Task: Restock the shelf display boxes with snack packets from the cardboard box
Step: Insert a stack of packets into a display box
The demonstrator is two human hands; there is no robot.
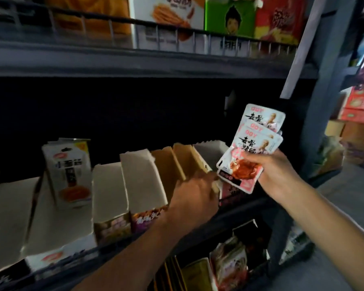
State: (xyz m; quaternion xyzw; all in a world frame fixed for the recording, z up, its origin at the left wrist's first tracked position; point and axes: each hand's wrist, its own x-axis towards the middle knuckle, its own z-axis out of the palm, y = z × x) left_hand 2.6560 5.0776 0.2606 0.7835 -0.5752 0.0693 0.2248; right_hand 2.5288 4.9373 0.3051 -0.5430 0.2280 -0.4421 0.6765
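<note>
My right hand (275, 173) grips a fanned stack of white and pink snack packets (254, 143) with red food pictured on them, held up at the right end of the middle shelf. My left hand (194, 196) reaches into a display box (208, 152) on that shelf, below and left of the packets; its fingers are hidden inside the box, so what they touch cannot be told. Several open display boxes (139, 175) stand in a row to the left, their flaps raised. The cardboard box is not in view.
A tall white carton (68, 171) stands upright at the shelf's left. Above, a wire-fronted shelf (177, 38) carries boxed snacks. More snack bags (229, 259) lie on the shelf below. The shelf upright (324, 101) stands right of my right hand, with stacked goods (357, 114) beyond it.
</note>
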